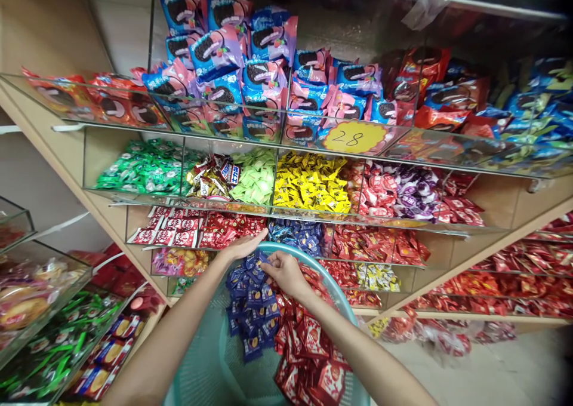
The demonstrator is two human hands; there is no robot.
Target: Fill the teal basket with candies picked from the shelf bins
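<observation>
A teal plastic basket (351, 310) stands below and in front of the shelves. Small dark-blue candy packets (255, 310) lie in it on the left, and red candy packets (313, 346) lie on the right. My left hand (244, 248) is at the far rim, fingers stretched out and together, with no packet seen in it. Inside the basket my right hand (286, 271) pinches a blue candy packet (258, 263) at the top of the blue pile. Just beyond the rim, a shelf compartment holds more blue packets (299, 236).
Clear-fronted shelves hold cookie packs (219, 51), green candies (143, 170), yellow candies (313, 185) and red packets (371, 242). A yellow tag (355, 136) reads 28. Side bins with green-wrapped sweets (58, 340) stand at left. Plastic bags (443, 337) lie on the floor at right.
</observation>
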